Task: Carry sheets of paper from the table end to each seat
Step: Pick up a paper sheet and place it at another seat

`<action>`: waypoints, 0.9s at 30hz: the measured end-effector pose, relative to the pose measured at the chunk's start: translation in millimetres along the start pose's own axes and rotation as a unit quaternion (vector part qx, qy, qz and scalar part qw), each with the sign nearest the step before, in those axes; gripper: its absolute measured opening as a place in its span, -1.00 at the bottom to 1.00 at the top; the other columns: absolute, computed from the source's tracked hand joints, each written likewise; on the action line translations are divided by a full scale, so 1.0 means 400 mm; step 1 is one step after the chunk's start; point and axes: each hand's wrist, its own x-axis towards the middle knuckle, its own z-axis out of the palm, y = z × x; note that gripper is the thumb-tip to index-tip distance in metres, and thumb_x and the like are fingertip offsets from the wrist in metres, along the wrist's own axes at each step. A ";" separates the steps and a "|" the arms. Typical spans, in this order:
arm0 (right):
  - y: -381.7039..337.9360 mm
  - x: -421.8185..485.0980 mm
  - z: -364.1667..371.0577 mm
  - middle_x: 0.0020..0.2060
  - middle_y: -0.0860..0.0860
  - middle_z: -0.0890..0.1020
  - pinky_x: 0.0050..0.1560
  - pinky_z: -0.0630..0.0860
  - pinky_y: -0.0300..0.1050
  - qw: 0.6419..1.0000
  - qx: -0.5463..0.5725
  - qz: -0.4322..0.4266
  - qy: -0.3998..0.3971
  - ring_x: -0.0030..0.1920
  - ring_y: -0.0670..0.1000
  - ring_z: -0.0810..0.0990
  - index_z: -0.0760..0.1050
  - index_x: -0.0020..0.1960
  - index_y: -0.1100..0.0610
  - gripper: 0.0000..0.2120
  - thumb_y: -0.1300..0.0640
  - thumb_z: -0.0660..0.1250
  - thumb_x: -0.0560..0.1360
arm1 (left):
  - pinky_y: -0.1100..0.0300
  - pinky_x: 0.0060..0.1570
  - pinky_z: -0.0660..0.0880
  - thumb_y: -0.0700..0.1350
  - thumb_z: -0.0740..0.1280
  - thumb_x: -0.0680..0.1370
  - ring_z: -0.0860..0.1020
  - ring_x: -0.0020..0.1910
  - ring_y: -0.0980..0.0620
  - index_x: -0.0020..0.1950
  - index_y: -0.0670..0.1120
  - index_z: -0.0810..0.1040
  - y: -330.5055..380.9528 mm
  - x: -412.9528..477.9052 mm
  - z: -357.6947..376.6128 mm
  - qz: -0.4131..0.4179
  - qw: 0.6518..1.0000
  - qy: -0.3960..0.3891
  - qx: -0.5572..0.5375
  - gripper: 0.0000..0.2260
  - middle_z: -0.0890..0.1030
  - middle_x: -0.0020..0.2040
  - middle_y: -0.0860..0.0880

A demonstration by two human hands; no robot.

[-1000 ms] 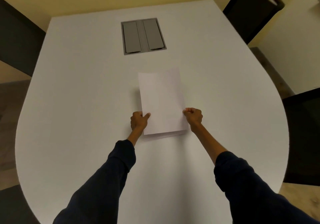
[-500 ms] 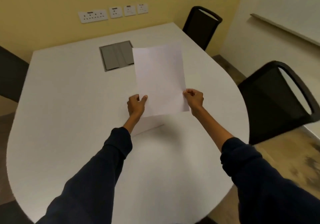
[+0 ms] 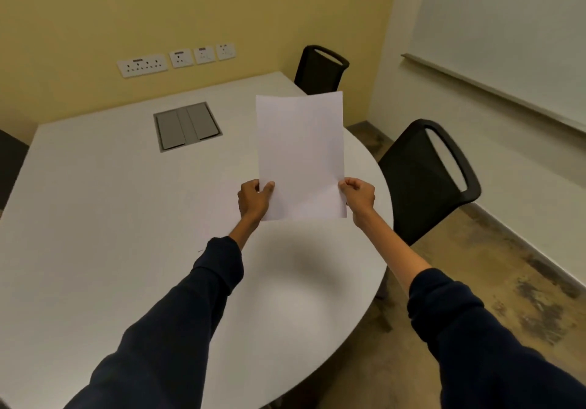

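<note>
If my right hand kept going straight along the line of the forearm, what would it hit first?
The right hand aims up and left, so probably the far black chair past the table, though depth is unclear.

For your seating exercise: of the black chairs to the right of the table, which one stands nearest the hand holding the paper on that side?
The chair with the large looped backrest, right beside the right hand. The other chair stands far off by the yellow wall.

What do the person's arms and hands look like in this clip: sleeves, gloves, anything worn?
Both arms wear long dark navy sleeves of soft knit fabric with ribbed cuffs, pushed partway up the forearms. The left sleeve ends nearer the wrist than the right sleeve. The left hand and right hand are bare: no gloves, and no rings, watch or markings show.
</note>
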 end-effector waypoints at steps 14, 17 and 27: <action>0.000 0.036 -0.441 0.06 0.19 0.66 0.21 0.57 0.05 1.000 -0.006 -0.004 -0.012 0.13 0.16 0.63 0.63 0.08 0.29 -0.84 0.26 0.36 0.54 | 0.19 -0.37 0.22 -0.07 0.38 0.54 0.32 -0.37 -0.02 -0.34 -0.11 0.29 0.161 -0.289 0.322 -0.013 1.000 0.024 0.001 -0.64 0.39 -0.35 -0.06; 0.006 0.076 -0.487 0.04 0.17 0.66 0.24 0.56 0.07 1.000 -0.006 0.006 -0.021 0.14 0.16 0.62 0.63 0.06 0.26 -0.87 0.26 0.37 0.54 | 0.21 -0.34 0.25 -0.08 0.38 0.54 0.35 -0.37 -0.01 -0.36 -0.11 0.30 0.186 -0.303 0.370 -0.021 0.999 0.026 0.003 -0.64 0.41 -0.36 -0.04; -0.035 0.368 -0.574 0.06 0.19 0.67 0.21 0.57 0.09 0.995 -0.053 -0.015 -0.082 0.12 0.16 0.63 0.63 0.08 0.28 -0.84 0.26 0.35 0.55 | 0.18 -0.37 0.16 -0.09 0.39 0.52 0.27 -0.38 0.02 -0.37 -0.08 0.24 0.259 -0.179 0.582 -0.025 0.999 0.035 0.029 -0.61 0.33 -0.38 -0.05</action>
